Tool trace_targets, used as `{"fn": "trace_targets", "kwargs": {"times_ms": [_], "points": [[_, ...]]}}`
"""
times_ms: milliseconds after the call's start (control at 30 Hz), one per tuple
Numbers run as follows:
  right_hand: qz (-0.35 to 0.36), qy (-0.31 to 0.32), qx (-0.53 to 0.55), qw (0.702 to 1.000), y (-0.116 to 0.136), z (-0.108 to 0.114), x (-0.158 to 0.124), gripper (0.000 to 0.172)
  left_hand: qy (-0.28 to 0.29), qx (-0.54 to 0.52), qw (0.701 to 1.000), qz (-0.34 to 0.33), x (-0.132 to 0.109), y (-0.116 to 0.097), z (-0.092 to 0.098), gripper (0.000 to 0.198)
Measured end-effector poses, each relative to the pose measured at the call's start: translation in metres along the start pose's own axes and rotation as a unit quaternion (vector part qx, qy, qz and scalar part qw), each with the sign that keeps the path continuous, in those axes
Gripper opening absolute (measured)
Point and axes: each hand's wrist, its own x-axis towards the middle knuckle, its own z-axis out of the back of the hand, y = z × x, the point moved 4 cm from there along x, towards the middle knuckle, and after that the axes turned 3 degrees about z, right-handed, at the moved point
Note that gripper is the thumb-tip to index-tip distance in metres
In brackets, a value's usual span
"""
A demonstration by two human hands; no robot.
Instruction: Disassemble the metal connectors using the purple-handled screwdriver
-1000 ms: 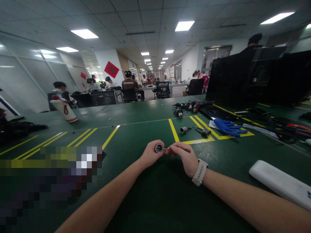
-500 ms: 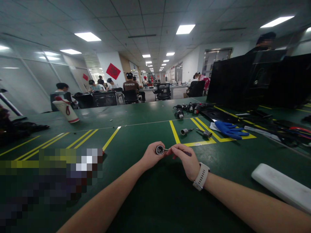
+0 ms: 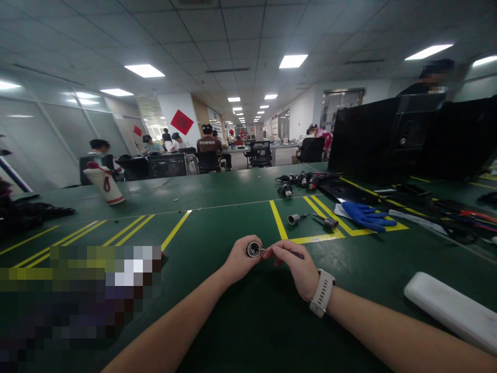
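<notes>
Over the green table [image 3: 233, 321], my left hand [image 3: 238, 261] is closed around a small round metal part [image 3: 253, 249], its open end turned up toward me. My right hand [image 3: 297, 264] pinches a thin dark-handled tool [image 3: 289, 253] whose metal tip reaches into the part's opening. A pale watch [image 3: 321, 292] is on my right wrist. Both hands meet at the middle of the view, just above the table.
Two small metal parts [image 3: 294, 219] [image 3: 329, 223] lie in a yellow-lined box beyond my hands, with a blue glove [image 3: 367, 215] and more dark parts [image 3: 298, 181] farther back. A white flat case [image 3: 450, 311] lies right. Black monitors [image 3: 407, 137] stand far right. A white cup [image 3: 104, 185] stands far left. People sit behind.
The view has tilted upward a little, so the hands sit lower in the picture. Both hands keep their hold on the part and the tool.
</notes>
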Motion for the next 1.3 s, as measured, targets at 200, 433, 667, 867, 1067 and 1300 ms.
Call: {"fn": "trace_targets", "kwargs": {"times_ms": [200,433,667,867,1067,1300], "points": [[-0.009,0.002,0.001,1.0,0.0002,-0.0005,-0.0003,0.019,0.001,0.007,1.0,-0.006,0.0005,0.0017,-0.0001,0.009],[0.012,-0.017,0.001,1.0,-0.0026,0.0024,-0.0002,0.019,0.008,0.005,1.0,0.001,-0.0004,0.0025,-0.0001,0.009],[0.014,-0.012,0.006,1.0,-0.0037,0.0007,0.0016,0.02,0.001,0.009,1.0,-0.005,0.0004,0.0015,-0.0001,0.015],[0.004,-0.009,0.001,1.0,-0.0018,0.0007,0.0006,0.019,0.005,0.01,1.0,-0.007,-0.0003,0.0003,-0.0003,0.015],[0.006,-0.009,0.003,1.0,-0.0026,0.0017,-0.0002,0.019,0.012,0.013,1.0,-0.003,-0.0003,0.0026,-0.0016,0.014],[0.01,-0.001,0.006,1.0,-0.006,0.0024,0.0002,0.018,0.011,0.009,1.0,0.0,-0.0008,0.001,-0.0018,0.015]]}}
